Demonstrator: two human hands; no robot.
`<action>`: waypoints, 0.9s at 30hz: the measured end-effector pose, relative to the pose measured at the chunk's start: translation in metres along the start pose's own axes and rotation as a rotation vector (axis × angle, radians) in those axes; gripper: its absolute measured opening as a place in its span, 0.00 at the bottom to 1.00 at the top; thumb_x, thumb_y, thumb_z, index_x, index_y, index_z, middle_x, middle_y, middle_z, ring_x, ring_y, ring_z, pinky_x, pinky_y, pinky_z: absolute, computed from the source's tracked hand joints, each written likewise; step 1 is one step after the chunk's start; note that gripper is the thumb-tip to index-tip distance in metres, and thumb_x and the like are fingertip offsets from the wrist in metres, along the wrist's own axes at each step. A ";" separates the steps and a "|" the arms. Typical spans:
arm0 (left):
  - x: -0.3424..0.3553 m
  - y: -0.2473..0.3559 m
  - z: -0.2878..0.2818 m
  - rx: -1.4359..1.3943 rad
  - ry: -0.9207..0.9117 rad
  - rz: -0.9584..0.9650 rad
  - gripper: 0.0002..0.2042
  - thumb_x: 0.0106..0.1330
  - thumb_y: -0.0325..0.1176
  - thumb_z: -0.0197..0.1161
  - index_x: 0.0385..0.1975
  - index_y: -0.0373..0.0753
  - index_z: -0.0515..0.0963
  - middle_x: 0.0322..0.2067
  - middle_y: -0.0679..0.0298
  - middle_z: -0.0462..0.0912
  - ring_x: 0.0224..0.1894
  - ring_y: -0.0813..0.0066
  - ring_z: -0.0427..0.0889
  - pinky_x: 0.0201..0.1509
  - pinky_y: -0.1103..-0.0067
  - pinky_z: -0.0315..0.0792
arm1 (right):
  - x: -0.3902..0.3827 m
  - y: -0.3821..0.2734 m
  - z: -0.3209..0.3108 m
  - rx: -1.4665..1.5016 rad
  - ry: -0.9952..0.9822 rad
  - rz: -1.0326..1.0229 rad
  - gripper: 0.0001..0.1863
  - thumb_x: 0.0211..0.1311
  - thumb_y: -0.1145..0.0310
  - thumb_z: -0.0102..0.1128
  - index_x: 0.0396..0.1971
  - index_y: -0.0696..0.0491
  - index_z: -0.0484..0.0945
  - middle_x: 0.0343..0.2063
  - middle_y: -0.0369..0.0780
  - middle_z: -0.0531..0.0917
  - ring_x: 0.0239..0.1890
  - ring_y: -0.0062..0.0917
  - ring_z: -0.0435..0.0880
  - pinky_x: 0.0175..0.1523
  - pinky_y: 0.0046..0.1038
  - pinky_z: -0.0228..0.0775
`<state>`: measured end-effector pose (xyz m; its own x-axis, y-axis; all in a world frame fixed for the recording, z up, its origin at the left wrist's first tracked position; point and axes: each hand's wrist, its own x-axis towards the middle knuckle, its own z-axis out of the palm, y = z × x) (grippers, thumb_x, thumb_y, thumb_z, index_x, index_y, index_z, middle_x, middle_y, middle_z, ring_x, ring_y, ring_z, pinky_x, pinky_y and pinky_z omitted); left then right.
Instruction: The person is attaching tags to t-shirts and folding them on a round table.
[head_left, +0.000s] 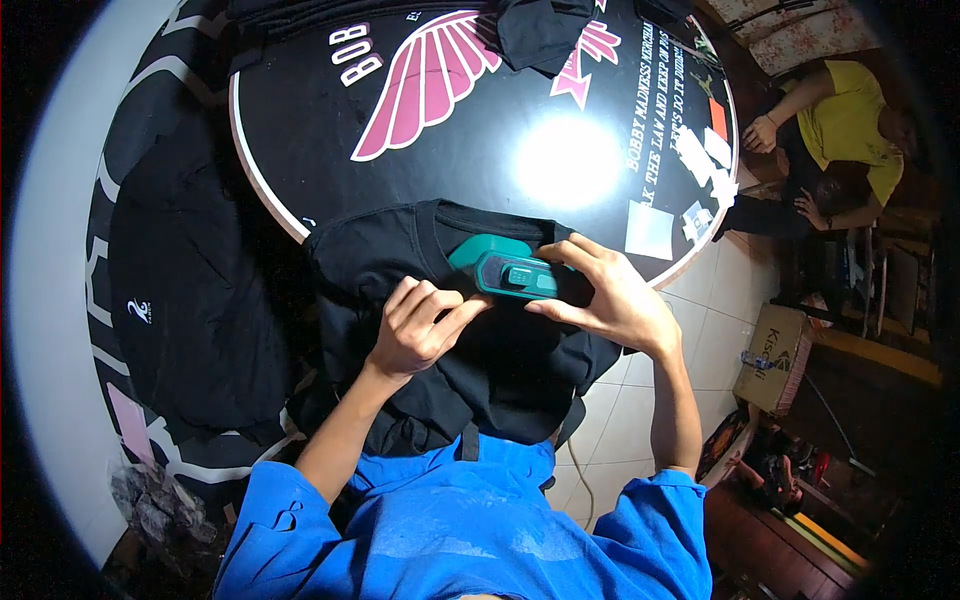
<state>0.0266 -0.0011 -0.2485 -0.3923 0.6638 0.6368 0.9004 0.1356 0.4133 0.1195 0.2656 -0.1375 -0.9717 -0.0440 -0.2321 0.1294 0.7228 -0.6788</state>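
Observation:
A black T-shirt (390, 250) lies spread over the near edge of the round table and hangs toward me, its collar facing away. On it, just below the neckline, is a teal handheld device (515, 275) with a dark panel and a raised button; its exact kind does not show. My right hand (610, 295) grips its right end, thumb below and fingers above. My left hand (425, 325) is closed, fingers curled, with a fingertip reaching the device's lower left edge. Whatever it pinches, if anything, is hidden.
The round black table (300, 120) has a pink wing print and a bright glare. Black folded clothes (545, 35) lie at its far side, paper scraps (705, 160) at its right rim. A black garment (190, 290) is at left. A person in yellow (840, 120) sits right, above a cardboard box (775, 355).

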 end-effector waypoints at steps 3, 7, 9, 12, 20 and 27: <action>0.000 0.001 0.001 -0.012 0.009 0.003 0.12 0.56 0.28 0.85 0.40 0.42 0.94 0.32 0.70 0.75 0.30 0.71 0.76 0.36 0.71 0.69 | -0.001 0.002 0.000 0.008 -0.006 0.003 0.36 0.66 0.45 0.80 0.60 0.59 0.83 0.48 0.50 0.85 0.49 0.46 0.91 0.56 0.43 0.86; -0.003 -0.001 0.002 0.001 0.007 0.009 0.13 0.57 0.28 0.82 0.43 0.44 0.94 0.32 0.71 0.75 0.31 0.72 0.75 0.37 0.72 0.69 | -0.002 0.003 0.001 -0.019 -0.007 -0.009 0.36 0.66 0.45 0.79 0.60 0.59 0.83 0.47 0.50 0.85 0.47 0.46 0.92 0.55 0.44 0.86; -0.003 -0.001 0.002 -0.001 0.012 0.008 0.15 0.58 0.28 0.80 0.47 0.46 0.95 0.31 0.72 0.75 0.31 0.74 0.75 0.38 0.74 0.69 | -0.003 0.003 0.002 -0.029 -0.014 0.004 0.36 0.66 0.44 0.79 0.61 0.59 0.83 0.46 0.50 0.85 0.46 0.46 0.92 0.54 0.44 0.87; -0.002 0.000 0.001 0.004 0.011 0.007 0.14 0.58 0.28 0.81 0.45 0.45 0.95 0.31 0.72 0.74 0.31 0.74 0.74 0.38 0.74 0.69 | -0.002 0.003 0.004 -0.038 -0.005 -0.001 0.36 0.66 0.44 0.79 0.61 0.59 0.83 0.45 0.51 0.86 0.45 0.47 0.92 0.54 0.44 0.86; -0.003 -0.001 0.000 0.014 0.005 0.025 0.13 0.55 0.29 0.85 0.41 0.45 0.95 0.32 0.71 0.75 0.31 0.72 0.75 0.36 0.72 0.69 | 0.003 -0.001 0.003 -0.037 -0.011 0.024 0.35 0.66 0.47 0.80 0.61 0.58 0.84 0.48 0.50 0.86 0.48 0.46 0.92 0.56 0.43 0.86; -0.002 -0.002 0.002 0.012 0.014 0.021 0.13 0.54 0.28 0.85 0.40 0.45 0.95 0.31 0.71 0.74 0.31 0.72 0.75 0.35 0.72 0.68 | 0.005 -0.001 0.004 -0.032 -0.039 0.061 0.34 0.64 0.50 0.83 0.61 0.58 0.85 0.51 0.49 0.87 0.50 0.45 0.92 0.58 0.41 0.87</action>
<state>0.0258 -0.0016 -0.2522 -0.3759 0.6560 0.6545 0.9107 0.1311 0.3917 0.1151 0.2622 -0.1411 -0.9538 -0.0258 -0.2993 0.1807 0.7465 -0.6404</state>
